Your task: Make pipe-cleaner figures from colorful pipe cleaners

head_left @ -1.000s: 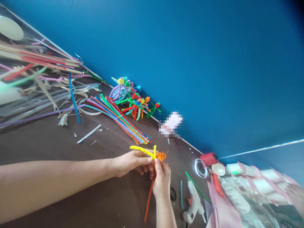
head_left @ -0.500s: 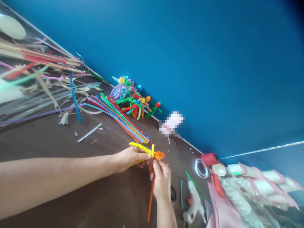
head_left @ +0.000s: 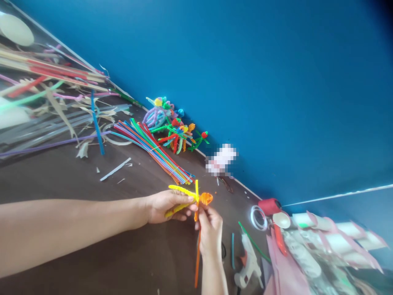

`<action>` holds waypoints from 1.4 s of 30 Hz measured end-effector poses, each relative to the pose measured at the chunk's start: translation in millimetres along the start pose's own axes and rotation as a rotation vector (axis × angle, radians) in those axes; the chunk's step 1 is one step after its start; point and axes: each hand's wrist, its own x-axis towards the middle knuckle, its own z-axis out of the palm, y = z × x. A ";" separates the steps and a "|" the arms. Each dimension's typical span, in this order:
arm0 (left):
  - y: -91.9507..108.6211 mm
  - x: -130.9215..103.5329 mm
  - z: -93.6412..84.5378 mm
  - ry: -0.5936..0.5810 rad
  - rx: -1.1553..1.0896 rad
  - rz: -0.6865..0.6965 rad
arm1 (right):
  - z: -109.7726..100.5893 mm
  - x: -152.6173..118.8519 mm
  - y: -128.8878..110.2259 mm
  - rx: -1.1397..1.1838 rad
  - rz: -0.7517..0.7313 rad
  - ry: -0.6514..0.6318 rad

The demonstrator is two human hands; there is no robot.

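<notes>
The right hand (head_left: 210,229) reaches up from the bottom edge, and a long orange strand (head_left: 197,262) hangs straight down beside it. Its fingers are closed on the lower, orange part of a pipe-cleaner piece (head_left: 197,196), just under the place where the colours meet. The left hand (head_left: 172,207) comes in from the left side, fingers pinched together around the yellow part of the same piece. Two coiled yellow arms point left, a short yellow end stands upright, and a rounded orange coil faces right. The piece is held between the two hands over the dark brown counter (head_left: 141,254).

To the right of the right hand lie a short blue strip (head_left: 232,250), a white glue gun (head_left: 249,264) and a thin green strip (head_left: 253,241) close to it. Pink sheets (head_left: 284,268) and clear plastic packets (head_left: 310,254) fill the lower right. Farther off are a white ring-shaped roll (head_left: 258,218) and a red roll (head_left: 268,206).

Beyond the left hand, a banded bundle of multicoloured pipe cleaners (head_left: 156,153) lies slantwise, with paper scraps (head_left: 116,169) to its left. Behind it, small coiled pipe-cleaner figures (head_left: 178,131) sit clustered near the blue wall (head_left: 245,90); a pixelated white item (head_left: 222,159) is right of them.
</notes>
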 end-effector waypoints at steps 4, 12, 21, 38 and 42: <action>0.4 2.1 0.3 0.042 0.060 0.062 | -4.0 3.9 -0.2 0.131 0.076 0.060; 5.9 -0.3 -2.4 -0.152 0.218 -0.004 | -7.0 2.9 -3.3 0.135 0.089 0.017; 1.6 -3.9 -1.8 -0.315 0.166 0.204 | -1.5 3.3 -1.8 0.273 0.102 0.095; -2.5 8.8 -9.2 -0.008 -0.089 0.292 | 3.9 0.7 4.6 0.313 0.131 -0.074; -1.4 7.6 -7.6 -0.033 -0.055 0.282 | 3.0 1.1 3.2 0.094 0.117 -0.109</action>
